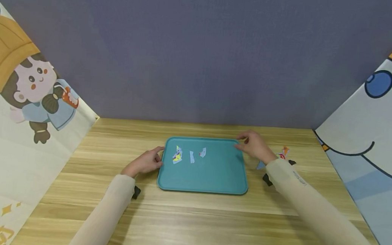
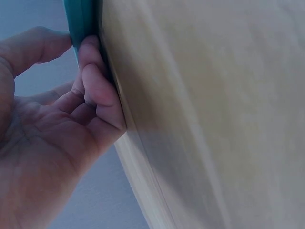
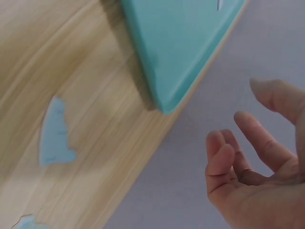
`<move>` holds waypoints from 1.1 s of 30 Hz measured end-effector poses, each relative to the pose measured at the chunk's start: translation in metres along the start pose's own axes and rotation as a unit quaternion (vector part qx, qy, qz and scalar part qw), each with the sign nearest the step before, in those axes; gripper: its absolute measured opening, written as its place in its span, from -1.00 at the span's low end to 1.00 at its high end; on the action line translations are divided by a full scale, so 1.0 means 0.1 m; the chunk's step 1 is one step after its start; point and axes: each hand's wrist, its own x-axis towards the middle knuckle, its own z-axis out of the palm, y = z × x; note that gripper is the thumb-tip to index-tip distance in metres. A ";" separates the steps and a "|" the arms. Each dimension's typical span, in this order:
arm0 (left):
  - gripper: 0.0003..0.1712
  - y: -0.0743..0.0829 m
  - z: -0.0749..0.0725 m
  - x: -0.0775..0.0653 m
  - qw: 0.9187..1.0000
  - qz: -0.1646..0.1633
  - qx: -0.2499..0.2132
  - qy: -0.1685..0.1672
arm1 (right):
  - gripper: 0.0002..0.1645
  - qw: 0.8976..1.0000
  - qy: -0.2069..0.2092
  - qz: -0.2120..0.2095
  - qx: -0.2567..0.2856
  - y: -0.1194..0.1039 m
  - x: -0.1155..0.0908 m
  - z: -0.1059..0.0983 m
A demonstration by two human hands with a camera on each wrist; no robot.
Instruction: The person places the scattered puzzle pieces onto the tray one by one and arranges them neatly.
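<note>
My left hand (image 1: 147,161) is at the left edge of the teal tray (image 1: 209,178). In the left wrist view its thumb and curled fingers (image 2: 97,88) pinch the tray's rim close to the tabletop. Above the tray's far right corner hovers my right hand (image 1: 254,145), thumb and fingers apart and nothing between them. Lying in the tray are a yellow-and-purple patterned paper scrap (image 1: 177,156), a narrow pale-blue strip (image 1: 191,157) and a small pale scrap (image 1: 203,152). A light-blue cut paper piece (image 3: 55,136) lies on the table beside the tray.
An orange-and-red paper piece (image 1: 284,152) lies right of the tray, partly behind my right forearm. The wooden table (image 1: 189,220) meets a dark grey-blue panel (image 1: 200,62) at the back. Cartoon-printed sheets (image 1: 17,144) flank the table on both sides.
</note>
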 end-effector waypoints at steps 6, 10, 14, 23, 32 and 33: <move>-0.23 -0.01 0.01 0.01 1.000 -0.001 0.000 0.001 | -0.58 1.000 -0.002 0.014 -0.009 0.16 -0.06 -0.11; -0.23 0.00 0.01 0.01 1.000 -0.001 -0.001 0.000 | -0.57 0.999 -0.004 0.034 -0.019 0.28 -0.13 -0.24; -0.24 -0.01 0.00 0.01 1.000 -0.003 0.001 -0.001 | -0.56 0.999 0.002 0.046 -0.026 0.43 -0.23 -0.33; -0.24 -0.01 -0.01 0.01 1.000 0.001 0.006 0.001 | -0.56 0.998 0.027 0.049 -0.033 0.75 -0.48 -0.40; -0.24 0.00 -0.01 0.00 1.000 -0.001 0.004 -0.001 | -0.50 0.993 0.048 0.075 -0.075 1.08 -0.67 -0.39; -0.24 0.00 -0.01 0.00 1.000 -0.001 0.003 -0.001 | -0.48 0.993 0.046 0.082 -0.077 1.10 -0.68 -0.40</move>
